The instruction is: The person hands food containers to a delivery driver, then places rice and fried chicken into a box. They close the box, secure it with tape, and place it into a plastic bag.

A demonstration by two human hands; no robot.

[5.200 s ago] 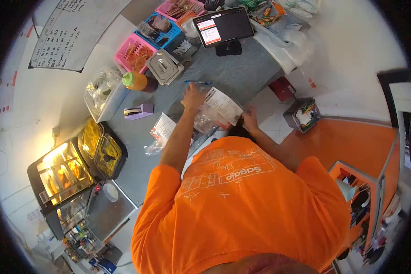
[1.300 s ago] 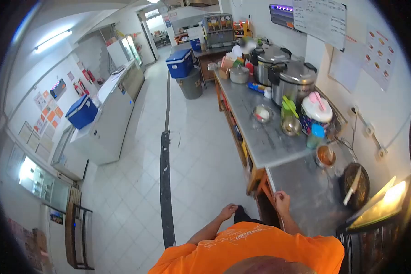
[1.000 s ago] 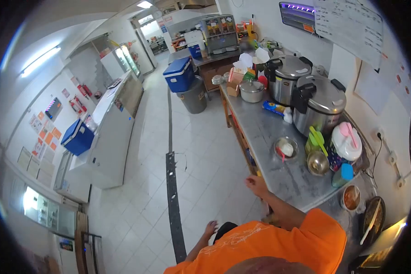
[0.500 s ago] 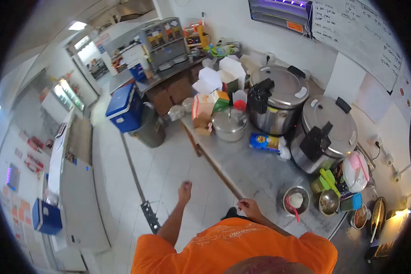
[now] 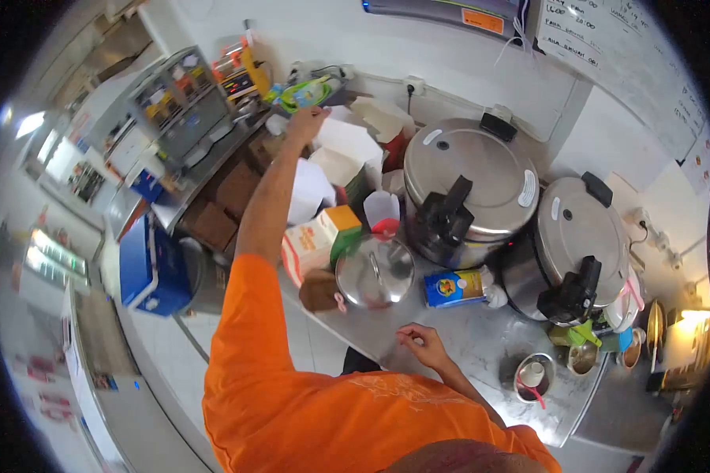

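Observation:
My left hand (image 5: 308, 124) is stretched far forward, at the back edge of a group of white paper boxes (image 5: 347, 140). Its fingers are small and blurred beside a green and grey item (image 5: 306, 94), so I cannot tell whether they hold anything. Low over the near part of the metal table (image 5: 457, 339) is my right hand (image 5: 424, 345), loosely curled with nothing visible in it. Between the two hands stand an orange, white and green carton (image 5: 323, 236) and a lidded steel pot (image 5: 375, 270). A blue and yellow packet (image 5: 454, 288) lies to the right of the pot.
Two big steel cookers (image 5: 472, 185) with black latches, the second one (image 5: 577, 236) farther right, line the wall. A steel bowl (image 5: 533, 378) with a red-handled utensil is near the table's right end. A blue cooler (image 5: 154, 264) sits on a bin at left.
My left hand has swung forward and up from beside the table to the paper boxes. I have moved closer to the table, and my right hand is now over its surface.

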